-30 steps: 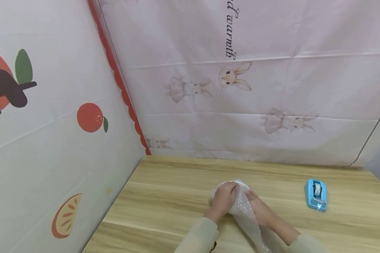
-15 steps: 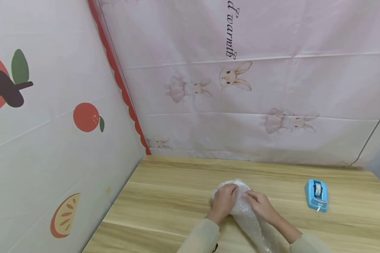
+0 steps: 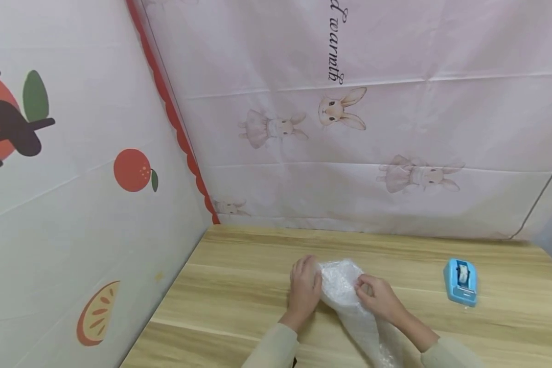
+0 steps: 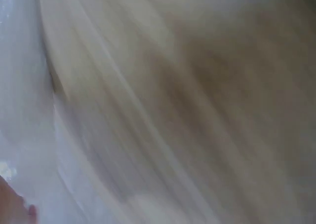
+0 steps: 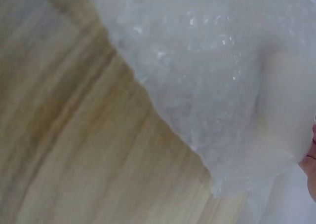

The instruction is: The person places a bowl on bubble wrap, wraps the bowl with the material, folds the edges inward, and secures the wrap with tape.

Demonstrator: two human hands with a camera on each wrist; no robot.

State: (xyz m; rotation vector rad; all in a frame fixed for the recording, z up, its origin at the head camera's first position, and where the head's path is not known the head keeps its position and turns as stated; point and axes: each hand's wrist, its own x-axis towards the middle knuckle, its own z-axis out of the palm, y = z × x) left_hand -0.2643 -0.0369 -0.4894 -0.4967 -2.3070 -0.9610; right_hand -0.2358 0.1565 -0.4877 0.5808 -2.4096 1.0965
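Observation:
A sheet of clear bubble wrap [image 3: 342, 283] is bunched on the wooden table, its long tail running down towards the front edge in the head view. My left hand [image 3: 304, 289] lies against its left end, fingers loosely bent and thumb beside the wrap. At the upper right edge of the wrap my right hand [image 3: 381, 299] pinches the film between thumb and fingertips. Close up in the right wrist view, the bubble wrap [image 5: 187, 76] shows a smooth pale rounded shape [image 5: 286, 105] at its right side. The left wrist view is mostly blurred tabletop.
A blue tape dispenser [image 3: 461, 282] with a roll of clear tape stands on the table [image 3: 248, 266] at the right. Behind the table hangs a pink rabbit-print cloth [image 3: 349, 194]. A white fruit-print cloth [image 3: 175, 255] borders the left side.
My left hand has let go of the top of the bubble wrap and shifted left to its end. My right hand has moved from lying along the wrap to pinching its edge.

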